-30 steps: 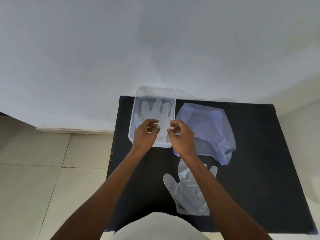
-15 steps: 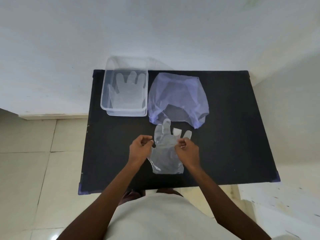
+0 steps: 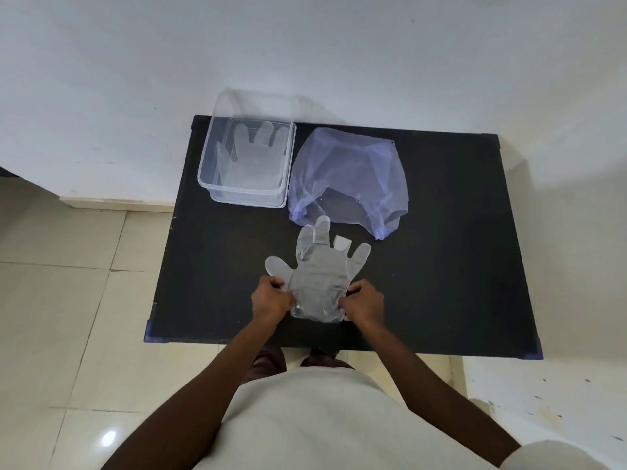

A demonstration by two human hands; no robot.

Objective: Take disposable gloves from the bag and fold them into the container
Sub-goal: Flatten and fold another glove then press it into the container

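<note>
A clear disposable glove [image 3: 320,276] lies flat on the black table [image 3: 441,266], fingers pointing away from me, one finger folded over. My left hand [image 3: 270,299] pinches its left edge near the cuff and my right hand [image 3: 363,302] pinches its right edge. A clear plastic container [image 3: 247,195] stands at the table's far left corner with another glove [image 3: 252,157] lying flat inside. A pale purple translucent bag [image 3: 349,178] lies crumpled to the right of the container, its opening facing me.
A white wall rises right behind the table. Cream floor tiles lie to the left and right of it. The table's near edge is close to my body, and its right half is bare.
My hands left the container, where a glove now lies, and came back to the near glove. They gripped its two side edges and drew it flat toward me.
</note>
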